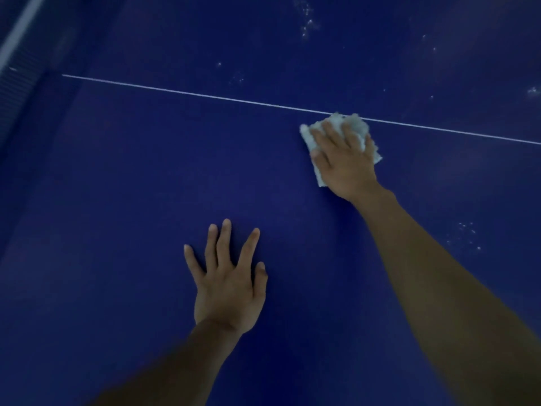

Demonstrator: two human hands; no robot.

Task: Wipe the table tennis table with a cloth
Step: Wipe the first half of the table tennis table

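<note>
My right hand (pixel 344 159) lies flat with straight fingers on the white cloth (pixel 336 118) and presses it on the blue table (pixel 146 171), right of centre in the frame. The top edge of the cloth touches the white line (pixel 205 96). My left hand (pixel 228 291) rests flat on the table at lower centre, with fingers spread and holding nothing. Small white specks (pixel 306 22) are at the upper right.

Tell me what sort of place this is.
Probably a games room or sports hall, though the room itself is out of view. Clues: a dark blue table with a thin white line across it, and what looks like a net at upper left.
</note>
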